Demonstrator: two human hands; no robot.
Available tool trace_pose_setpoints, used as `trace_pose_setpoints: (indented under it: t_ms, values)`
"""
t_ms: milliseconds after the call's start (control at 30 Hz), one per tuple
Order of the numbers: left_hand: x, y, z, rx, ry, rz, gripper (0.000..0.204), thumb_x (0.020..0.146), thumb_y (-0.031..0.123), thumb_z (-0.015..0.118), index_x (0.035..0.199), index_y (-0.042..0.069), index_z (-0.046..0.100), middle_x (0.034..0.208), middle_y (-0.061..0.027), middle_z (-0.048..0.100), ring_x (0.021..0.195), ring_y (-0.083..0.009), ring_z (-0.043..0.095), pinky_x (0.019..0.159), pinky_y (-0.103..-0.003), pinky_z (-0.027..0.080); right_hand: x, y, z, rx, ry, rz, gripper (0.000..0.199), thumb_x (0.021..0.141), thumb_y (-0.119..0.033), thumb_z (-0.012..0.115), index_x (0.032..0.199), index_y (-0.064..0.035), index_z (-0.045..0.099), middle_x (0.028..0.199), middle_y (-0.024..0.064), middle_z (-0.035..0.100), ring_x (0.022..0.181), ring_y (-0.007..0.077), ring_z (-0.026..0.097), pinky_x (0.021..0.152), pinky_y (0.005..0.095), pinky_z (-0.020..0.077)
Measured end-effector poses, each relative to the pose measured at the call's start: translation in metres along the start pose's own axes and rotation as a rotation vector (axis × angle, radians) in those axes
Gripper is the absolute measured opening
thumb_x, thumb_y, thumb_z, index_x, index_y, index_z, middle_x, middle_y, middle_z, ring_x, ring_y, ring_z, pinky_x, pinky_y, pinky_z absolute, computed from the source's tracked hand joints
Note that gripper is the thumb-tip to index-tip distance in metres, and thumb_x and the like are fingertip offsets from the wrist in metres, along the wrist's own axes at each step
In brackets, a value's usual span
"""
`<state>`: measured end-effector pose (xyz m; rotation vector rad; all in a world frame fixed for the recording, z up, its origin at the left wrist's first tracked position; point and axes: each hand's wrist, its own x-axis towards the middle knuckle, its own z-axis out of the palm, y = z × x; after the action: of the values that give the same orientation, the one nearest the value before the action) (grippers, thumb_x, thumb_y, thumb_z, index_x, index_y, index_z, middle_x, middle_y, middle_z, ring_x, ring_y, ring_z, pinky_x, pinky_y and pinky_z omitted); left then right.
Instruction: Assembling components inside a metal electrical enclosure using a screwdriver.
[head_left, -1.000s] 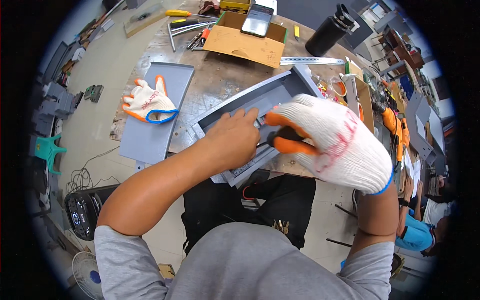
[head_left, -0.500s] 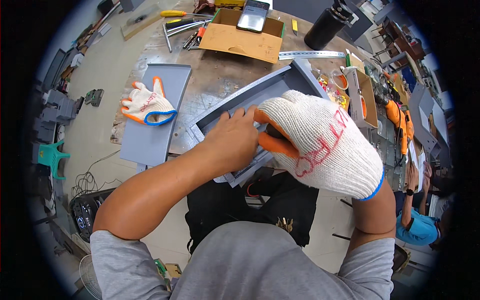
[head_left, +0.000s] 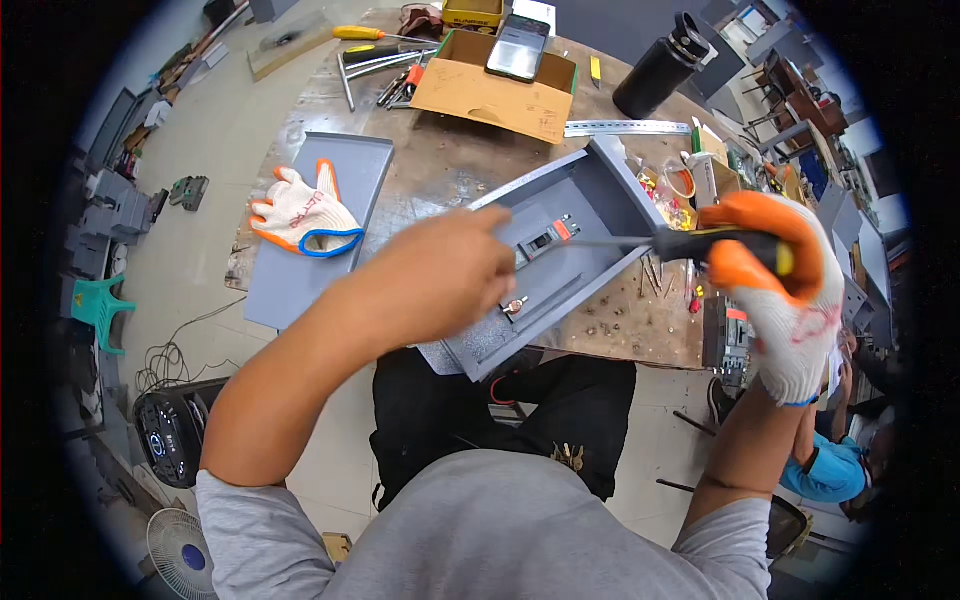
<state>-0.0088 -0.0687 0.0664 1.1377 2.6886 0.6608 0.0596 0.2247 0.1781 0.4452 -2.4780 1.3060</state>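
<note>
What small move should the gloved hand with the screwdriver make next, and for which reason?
Probably lower the screwdriver tip onto the small breaker in the grey enclosure. The gloved right hand grips the handle with the shaft aimed at it, while the bare left hand hovers just above.

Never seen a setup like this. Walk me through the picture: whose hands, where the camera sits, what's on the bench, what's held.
The camera is worn on a person's head and looks down, so the edges bend. The bare left hand hovers over a grey metal box lying open on the workbench. The gloved right hand grips a screwdriver whose tip points at a small breaker inside the box. A spare glove lies on a grey lid. Farther back sit a cardboard box, a phone and a black bottle.
</note>
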Motion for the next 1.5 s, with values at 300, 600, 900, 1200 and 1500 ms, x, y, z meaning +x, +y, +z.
trace_pose_setpoints:
  t_ms: [300,600,900,1200,1500]
  values:
    - [-0.036,-0.050,0.039,-0.762,0.192,-0.419,0.050,0.105,0.023,0.061,0.150,0.002,0.055,0.145,-0.0255,0.062,0.131,-0.0372,0.063,0.110,-0.041,0.048,-0.086,0.140,0.054,1.483,0.376,0.503,0.036,0.109,-0.037,0.059,0.130,-0.0109,0.071,0.113,0.0116,0.075,0.074,0.0163,0.063,0.069,0.0374,0.0509]
    - [-0.081,0.037,0.088,-0.825,0.217,-0.375,0.072,0.105,0.012,0.053,0.166,-0.004,0.020,0.165,-0.0267,0.038,0.156,-0.0325,0.035,0.126,-0.038,0.026,-0.052,0.198,0.096,1.724,0.241,0.473,0.038,0.111,-0.036,0.055,0.131,-0.0074,0.070,0.124,0.0219,0.072,0.081,0.0200,0.072,0.066,0.0350,0.0564]
    - [-0.085,0.019,0.111,-0.822,0.338,-0.289,0.080,0.105,0.016,0.056,0.166,-0.009,0.010,0.166,-0.0325,0.030,0.154,-0.0394,0.035,0.126,-0.042,0.027,-0.035,0.182,0.112,1.704,0.324,0.393,0.031,0.106,-0.027,0.065,0.127,-0.0046,0.072,0.123,0.0209,0.074,0.089,0.0239,0.075,0.088,0.0442,0.0581]
    - [-0.076,-0.005,0.062,-0.404,0.501,-0.189,0.059,0.098,0.017,0.069,0.152,0.000,0.052,0.156,-0.0283,0.045,0.143,-0.0410,0.048,0.119,-0.047,0.037,-0.104,0.174,0.043,1.819,0.453,0.394,0.047,0.109,-0.029,0.059,0.146,-0.0008,0.057,0.134,0.0252,0.067,0.095,0.0275,0.073,0.090,0.0461,0.0569]
    - [0.017,0.001,0.032,0.273,0.071,0.408,0.028,0.090,0.019,0.074,0.116,0.012,0.076,0.116,-0.0082,0.073,0.125,-0.0340,0.059,0.118,-0.058,0.034,-0.113,0.098,0.031,0.887,0.510,0.247,0.040,0.106,-0.022,0.059,0.139,0.0020,0.059,0.114,0.0267,0.073,0.077,0.0252,0.071,0.066,0.0404,0.0606]
